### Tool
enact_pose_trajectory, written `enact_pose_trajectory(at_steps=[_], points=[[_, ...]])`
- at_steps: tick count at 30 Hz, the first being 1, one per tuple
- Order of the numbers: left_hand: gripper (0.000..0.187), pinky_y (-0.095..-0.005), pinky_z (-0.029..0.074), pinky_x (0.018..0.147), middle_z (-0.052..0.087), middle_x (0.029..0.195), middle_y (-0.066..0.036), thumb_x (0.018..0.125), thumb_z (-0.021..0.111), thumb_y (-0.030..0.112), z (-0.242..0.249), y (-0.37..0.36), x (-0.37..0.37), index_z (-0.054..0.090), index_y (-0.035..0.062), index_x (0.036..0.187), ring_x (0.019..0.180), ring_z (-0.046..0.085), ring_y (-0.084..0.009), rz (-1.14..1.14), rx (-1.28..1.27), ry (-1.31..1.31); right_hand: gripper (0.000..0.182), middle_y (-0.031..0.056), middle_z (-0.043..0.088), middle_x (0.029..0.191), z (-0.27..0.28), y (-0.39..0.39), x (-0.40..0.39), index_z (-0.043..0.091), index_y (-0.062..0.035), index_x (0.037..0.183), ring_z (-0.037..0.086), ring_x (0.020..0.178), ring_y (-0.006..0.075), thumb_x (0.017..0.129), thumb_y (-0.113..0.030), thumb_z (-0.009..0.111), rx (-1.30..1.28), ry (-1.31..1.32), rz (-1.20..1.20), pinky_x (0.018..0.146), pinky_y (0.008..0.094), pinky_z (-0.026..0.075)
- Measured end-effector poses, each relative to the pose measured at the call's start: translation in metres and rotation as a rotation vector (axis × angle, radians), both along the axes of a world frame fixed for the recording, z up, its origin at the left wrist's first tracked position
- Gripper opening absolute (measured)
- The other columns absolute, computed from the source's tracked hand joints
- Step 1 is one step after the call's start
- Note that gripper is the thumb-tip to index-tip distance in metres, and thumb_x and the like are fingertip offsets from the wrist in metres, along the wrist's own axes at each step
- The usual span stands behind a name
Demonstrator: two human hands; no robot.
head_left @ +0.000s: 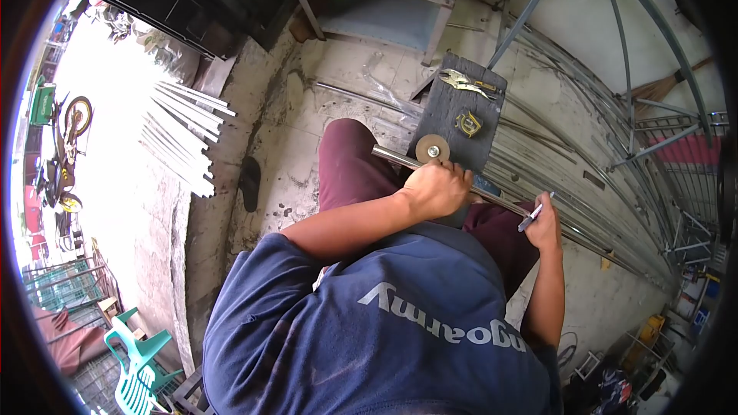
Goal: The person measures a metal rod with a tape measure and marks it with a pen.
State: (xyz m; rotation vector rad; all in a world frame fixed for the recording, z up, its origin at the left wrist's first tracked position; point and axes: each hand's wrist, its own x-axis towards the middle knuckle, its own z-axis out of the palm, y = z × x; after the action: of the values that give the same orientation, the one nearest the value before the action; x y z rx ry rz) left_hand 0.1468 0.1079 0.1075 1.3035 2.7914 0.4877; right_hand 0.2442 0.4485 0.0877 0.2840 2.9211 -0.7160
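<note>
Navy shirt point(369, 323); left grip point(438, 187) closed round tube point(394, 156) (shiny), right grip point(545, 223) pinching marker point(529, 221).

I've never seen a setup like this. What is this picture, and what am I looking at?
There is no robot: this single picture comes from a camera on a person's head, looking down past their own blue shirt. The left hand grips a shiny metal tube; the right hand holds a pen or marker close to it. On the dark board lie pliers and a small yellow object, perhaps a tape measure. A round brown disc shows at its edge.
</note>
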Motion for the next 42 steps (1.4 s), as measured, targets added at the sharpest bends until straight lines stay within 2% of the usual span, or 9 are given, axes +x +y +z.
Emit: enact_pose_trajectory(at_steps=[3, 6, 12, 17, 21, 26, 30, 33, 42], points=[[0.063, -0.0489, 0.065, 0.073, 0.080, 0.085, -0.017, 0.105, 0.063, 0.060, 0.013, -0.004, -0.008, 0.079, 0.0009, 0.091, 0.077, 0.080, -0.0360, -0.032, -0.010, -0.200, 0.031, 0.0178, 0.047, 0.071, -0.003, -0.004, 0.003, 0.046, -0.0057, 0.096, 0.049, 0.066, 0.0437, 0.079, 0.000, 0.072, -0.010, 0.027, 0.039, 0.064, 0.0482, 0.043], [0.067, -0.0496, 0.064, 0.081, 0.081, 0.091, -0.019, 0.107, 0.059, 0.062, 0.037, -0.010, -0.017, 0.082, 0.0008, 0.093, 0.087, 0.080, -0.0391, -0.083, -0.124, -0.396, 0.034, 0.0174, 0.048, 0.071, -0.009, -0.010, 0.007, 0.046, -0.0058, 0.095, 0.052, 0.066, 0.0425, 0.078, -0.001, 0.075, -0.026, 0.056, 0.035, 0.064, 0.0473, 0.045], [0.068, -0.0513, 0.061, 0.095, 0.081, 0.099, -0.023, 0.110, 0.054, 0.061, 0.043, -0.011, -0.018, 0.083, 0.0008, 0.099, 0.104, 0.078, -0.0421, -0.074, -0.201, -0.500, 0.039, 0.0141, 0.052, 0.071, -0.025, -0.014, 0.017, 0.046, -0.0069, 0.097, 0.056, 0.064, 0.0373, 0.075, 0.003, 0.077, -0.085, 0.153, -0.010, 0.062, 0.0468, 0.046], [0.066, -0.0508, 0.061, 0.093, 0.081, 0.100, -0.023, 0.110, 0.054, 0.059, 0.038, -0.009, -0.018, 0.083, 0.0014, 0.098, 0.104, 0.078, -0.0417, -0.103, -0.222, -0.476, 0.040, 0.0136, 0.054, 0.072, -0.022, -0.014, 0.017, 0.046, -0.0072, 0.099, 0.057, 0.064, 0.0352, 0.074, 0.004, 0.075, -0.115, 0.125, 0.003, 0.062, 0.0449, 0.047], [0.060, -0.0504, 0.062, 0.090, 0.080, 0.097, -0.023, 0.110, 0.056, 0.054, 0.026, -0.007, -0.016, 0.081, 0.0010, 0.096, 0.103, 0.079, -0.0400, -0.105, -0.222, -0.507, 0.043, 0.0149, 0.056, 0.072, -0.027, -0.013, 0.018, 0.047, -0.0076, 0.101, 0.062, 0.066, 0.0396, 0.072, 0.002, 0.078, -0.153, 0.086, -0.011, 0.063, 0.0477, 0.048], [0.052, -0.0497, 0.062, 0.086, 0.080, 0.097, -0.022, 0.111, 0.058, 0.049, -0.009, -0.004, 0.000, 0.076, 0.0003, 0.106, 0.097, 0.080, -0.0380, -0.139, -0.118, -0.342, 0.051, 0.0140, 0.057, 0.075, -0.036, -0.018, 0.022, 0.046, -0.0079, 0.109, 0.063, 0.068, 0.0363, 0.072, 0.002, 0.079, -0.203, 0.176, 0.002, 0.064, 0.0457, 0.050], [0.053, -0.0493, 0.062, 0.084, 0.080, 0.098, -0.022, 0.110, 0.059, 0.050, -0.023, -0.001, 0.018, 0.073, -0.0007, 0.113, 0.097, 0.080, -0.0376, -0.102, -0.021, -0.136, 0.053, 0.0142, 0.058, 0.077, -0.038, -0.017, 0.023, 0.045, -0.0075, 0.111, 0.064, 0.069, 0.0372, 0.072, 0.002, 0.079, -0.186, 0.117, -0.014, 0.066, 0.0457, 0.051], [0.057, -0.0497, 0.062, 0.087, 0.080, 0.100, -0.024, 0.109, 0.060, 0.054, 0.012, -0.001, 0.010, 0.075, -0.0018, 0.110, 0.101, 0.080, -0.0381, -0.100, -0.144, -0.480, 0.052, 0.0145, 0.058, 0.077, -0.041, -0.014, 0.025, 0.045, -0.0074, 0.110, 0.065, 0.070, 0.0382, 0.072, 0.001, 0.080, -0.200, 0.087, -0.002, 0.067, 0.0461, 0.051], [0.068, -0.0540, 0.060, 0.097, 0.078, 0.117, -0.030, 0.109, 0.059, 0.057, 0.016, 0.007, -0.016, 0.080, -0.0067, 0.116, 0.115, 0.075, -0.0465, -0.222, -0.334, -0.798, 0.048, 0.0154, 0.059, 0.078, -0.042, -0.017, 0.036, 0.046, -0.0073, 0.108, 0.065, 0.072, 0.0379, 0.074, 0.000, 0.078, -0.202, 0.059, -0.042, 0.068, 0.0466, 0.051]])
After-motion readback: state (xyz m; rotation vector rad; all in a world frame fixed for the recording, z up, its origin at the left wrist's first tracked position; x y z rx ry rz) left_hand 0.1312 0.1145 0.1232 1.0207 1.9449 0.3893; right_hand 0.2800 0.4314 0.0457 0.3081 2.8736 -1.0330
